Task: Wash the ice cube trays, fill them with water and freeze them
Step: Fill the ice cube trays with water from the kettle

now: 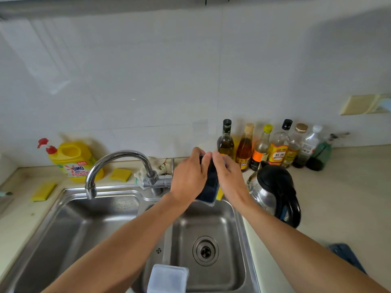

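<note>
Both hands clamp the dark blue tray (211,185) above the R basin of the sink (241,218). L hand (188,176) wraps its 9 o'clock edge, and R hand (229,178) pinches the 3 o'clock edge nr the top. Tray's long axis runs approx 12–6, held steeply on end. Faucet (118,159) spout sits at 9 from the tray, well apart, over the other basin. L hand is nearer, so prob it works the tap. Pale tray piece (168,278) lies at 6, inside the R basin.

forearms reach forward, left hand (188,176) and right hand (229,178) side by side, both gripping one dark tray (211,187).
</note>
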A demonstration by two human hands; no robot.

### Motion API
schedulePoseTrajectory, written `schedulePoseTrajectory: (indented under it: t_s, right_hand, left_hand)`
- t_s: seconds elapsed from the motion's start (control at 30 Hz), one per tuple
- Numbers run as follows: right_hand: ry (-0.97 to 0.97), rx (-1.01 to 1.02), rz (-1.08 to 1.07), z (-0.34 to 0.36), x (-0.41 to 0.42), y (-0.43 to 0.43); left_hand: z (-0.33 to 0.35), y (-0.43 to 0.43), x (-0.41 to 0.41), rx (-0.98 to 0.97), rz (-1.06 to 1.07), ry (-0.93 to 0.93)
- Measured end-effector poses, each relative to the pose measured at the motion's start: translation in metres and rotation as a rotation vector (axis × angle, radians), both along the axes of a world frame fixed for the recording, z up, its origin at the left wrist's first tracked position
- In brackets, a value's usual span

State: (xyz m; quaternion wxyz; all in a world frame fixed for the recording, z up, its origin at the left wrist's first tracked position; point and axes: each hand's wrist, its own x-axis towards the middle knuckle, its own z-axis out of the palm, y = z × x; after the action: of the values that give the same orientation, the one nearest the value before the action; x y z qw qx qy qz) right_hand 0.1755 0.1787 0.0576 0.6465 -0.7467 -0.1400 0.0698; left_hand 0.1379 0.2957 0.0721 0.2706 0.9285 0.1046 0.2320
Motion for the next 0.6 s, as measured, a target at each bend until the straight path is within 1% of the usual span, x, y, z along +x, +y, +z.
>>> schedulePoseTrajectory:
  t_s: [0.1,0.17,0.2,0.27,0.33,0.47,0.6]
  right_hand:
    - [0.127,-0.158,0.227,-0.008,0.009,-0.013]
    - [0.223,-0.2,0.381,-0.008,0.009,-0.02]
    - [0.24,-0.223,0.425,-0.009,0.008,-0.021]
    - [0.224,-0.25,0.442,-0.009,0.005,-0.021]
    - [0.189,-0.226,0.406,-0.006,0.004,-0.02]
    - [0.111,-0.198,0.383,0.006,0.007,-0.025]
    - [0.102,-0.196,0.39,0.006,0.004,-0.025]
  left_hand:
    - [-0.001,0.019,0.006,0.087,-0.007,0.052]
    - [0.004,0.025,0.01,0.115,-0.023,0.039]
    - [0.007,0.024,0.011,0.13,-0.04,0.026]
    - [0.012,0.02,0.012,0.168,-0.078,-0.012]
    - [0.016,0.014,0.011,0.199,-0.121,-0.052]
    - [0.024,0.013,0.013,0.167,-0.145,-0.111]
    - [0.025,0.013,0.011,0.17,-0.162,-0.111]
